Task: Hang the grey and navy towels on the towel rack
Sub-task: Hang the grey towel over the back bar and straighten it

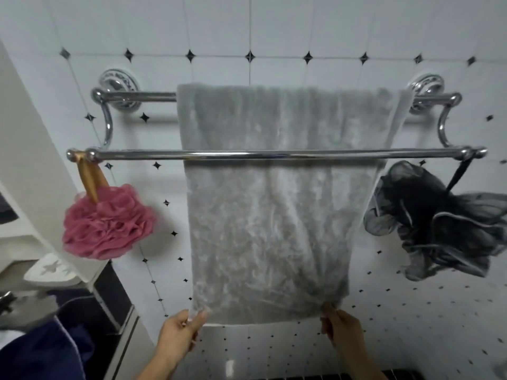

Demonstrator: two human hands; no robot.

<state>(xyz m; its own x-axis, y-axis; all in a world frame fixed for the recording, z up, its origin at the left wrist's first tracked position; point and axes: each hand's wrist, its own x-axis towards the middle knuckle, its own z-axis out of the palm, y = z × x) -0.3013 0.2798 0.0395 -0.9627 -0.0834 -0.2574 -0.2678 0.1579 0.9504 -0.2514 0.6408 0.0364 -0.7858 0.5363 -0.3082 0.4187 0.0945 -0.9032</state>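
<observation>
The grey towel (pixel 277 215) hangs over the rear upper bar of the chrome towel rack (pixel 142 154) and drops behind the front lower bar. My left hand (pixel 179 334) pinches its bottom left corner. Near the bottom right corner my right hand (pixel 343 329) grips the hem, where the cloth bunches. The navy towel (pixel 46 352) lies crumpled at the lower left, apart from both hands.
A pink bath pouf (pixel 107 223) hangs by a gold ribbon from the rack's left end. A dark grey pouf (pixel 439 229) hangs from the right end. A white shelf unit (pixel 33 165) stands at the left, against the white tiled wall (pixel 301 28).
</observation>
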